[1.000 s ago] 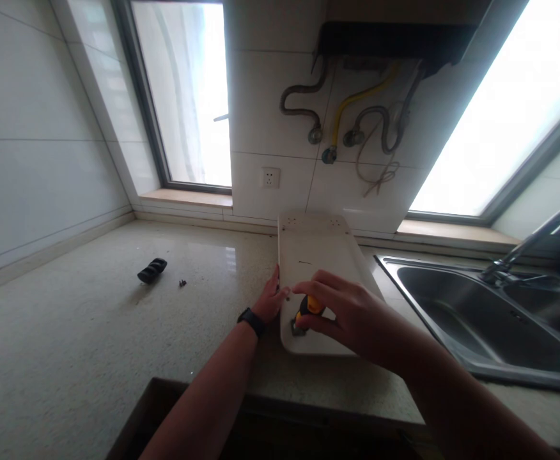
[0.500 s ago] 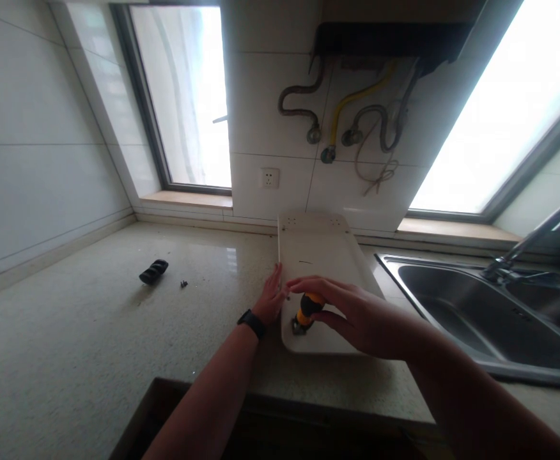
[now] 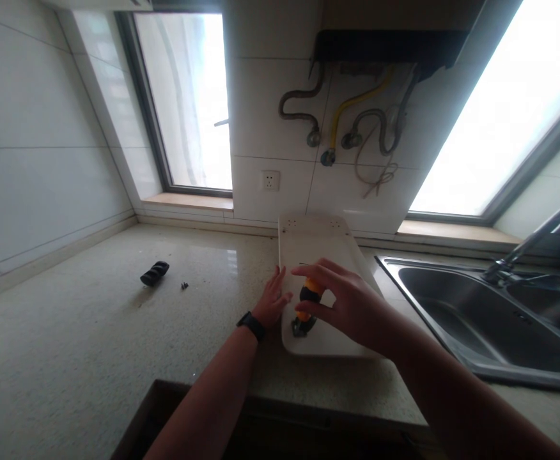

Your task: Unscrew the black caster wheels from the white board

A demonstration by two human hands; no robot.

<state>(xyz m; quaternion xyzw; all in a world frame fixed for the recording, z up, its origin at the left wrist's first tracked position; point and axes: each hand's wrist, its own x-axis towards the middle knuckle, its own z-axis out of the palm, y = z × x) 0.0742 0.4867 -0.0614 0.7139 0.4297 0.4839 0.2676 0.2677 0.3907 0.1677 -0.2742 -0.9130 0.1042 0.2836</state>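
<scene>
Glaring windows (image 3: 472,121), dim counter (image 3: 93,332), soft blur

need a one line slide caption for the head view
Right hand around an orange-and-black tool on a pale panel, left hand at the panel's edge.

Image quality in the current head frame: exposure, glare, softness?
All head view: right window blown out; pale reflection on the countertop; soft shadow by the black object; fine detail soft around the orange-and-black tool; right forearm dim.

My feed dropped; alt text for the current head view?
The right hand holds a yellow and black tool over a white panel on a counter; the left hand is at the panel's left edge. To the right is a sink.
</scene>
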